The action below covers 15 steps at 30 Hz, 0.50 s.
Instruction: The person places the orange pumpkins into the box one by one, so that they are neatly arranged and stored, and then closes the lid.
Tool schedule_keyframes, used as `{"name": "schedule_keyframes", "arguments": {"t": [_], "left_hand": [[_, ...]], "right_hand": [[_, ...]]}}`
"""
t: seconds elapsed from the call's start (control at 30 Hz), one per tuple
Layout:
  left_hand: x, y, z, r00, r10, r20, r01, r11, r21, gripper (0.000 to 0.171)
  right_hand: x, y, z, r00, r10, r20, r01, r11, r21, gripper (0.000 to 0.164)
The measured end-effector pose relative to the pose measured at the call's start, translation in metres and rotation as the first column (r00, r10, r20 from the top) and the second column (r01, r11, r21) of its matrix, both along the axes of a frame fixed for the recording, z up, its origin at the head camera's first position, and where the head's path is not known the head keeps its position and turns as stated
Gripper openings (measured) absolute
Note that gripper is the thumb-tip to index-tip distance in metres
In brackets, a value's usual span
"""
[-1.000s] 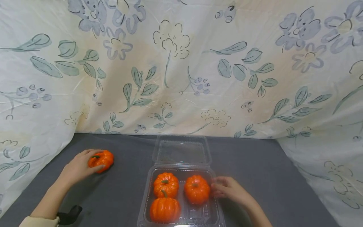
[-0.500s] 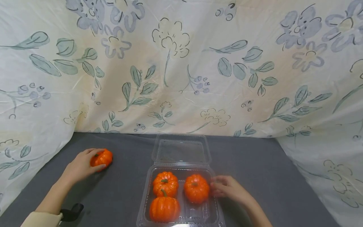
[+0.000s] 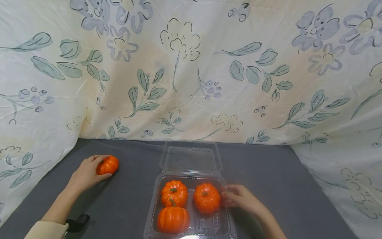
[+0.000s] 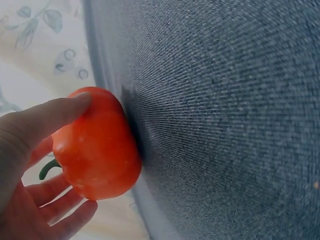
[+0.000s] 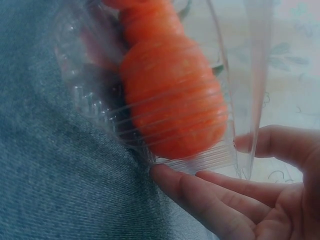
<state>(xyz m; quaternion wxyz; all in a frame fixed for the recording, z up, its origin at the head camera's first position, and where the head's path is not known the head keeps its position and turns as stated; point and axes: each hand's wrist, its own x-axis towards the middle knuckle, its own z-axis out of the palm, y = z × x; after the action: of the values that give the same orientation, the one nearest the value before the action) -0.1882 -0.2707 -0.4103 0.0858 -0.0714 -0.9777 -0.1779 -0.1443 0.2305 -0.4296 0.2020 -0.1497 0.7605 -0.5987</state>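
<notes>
My left hand (image 3: 86,172) grips a small orange pumpkin (image 3: 110,165) at the left of the dark cloth, thumb on the near side and fingers on the far side. In the left wrist view its green stem (image 4: 49,169) points toward the palm, and the pumpkin's base is close against the cloth. My right hand (image 3: 241,200) holds the right wall of a clear plastic clamshell container (image 3: 209,229), thumb at the rim and fingertips low on the outside. Inside sit three more pumpkins: two on the left, one behind the other (image 3: 174,194), and one at the right (image 3: 207,198).
The container's lid (image 3: 191,159) lies folded back behind it. A black strap (image 3: 77,223) hangs by the left sleeve (image 3: 46,229). Dark grey cloth (image 3: 268,172) covers the table, and a flowered curtain (image 3: 191,83) stands along the back and sides.
The pumpkin in my left hand has turned, its stem slipping out of sight behind the fingers in the head view, and has shifted slightly away. My right hand and the container stay put.
</notes>
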Motion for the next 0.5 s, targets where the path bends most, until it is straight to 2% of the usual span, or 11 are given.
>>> {"name": "schedule_keyframes", "arguments": {"t": [0.5], "left_hand": [[-0.0012, 0.0049, -0.0050, 1.000, 0.003, -0.027, -0.004, 1.000, -0.007, 0.065]], "right_hand": [[0.0008, 0.0021, -0.0015, 1.000, 0.013, 0.002, -0.012, 1.000, -0.015, 0.045]]}}
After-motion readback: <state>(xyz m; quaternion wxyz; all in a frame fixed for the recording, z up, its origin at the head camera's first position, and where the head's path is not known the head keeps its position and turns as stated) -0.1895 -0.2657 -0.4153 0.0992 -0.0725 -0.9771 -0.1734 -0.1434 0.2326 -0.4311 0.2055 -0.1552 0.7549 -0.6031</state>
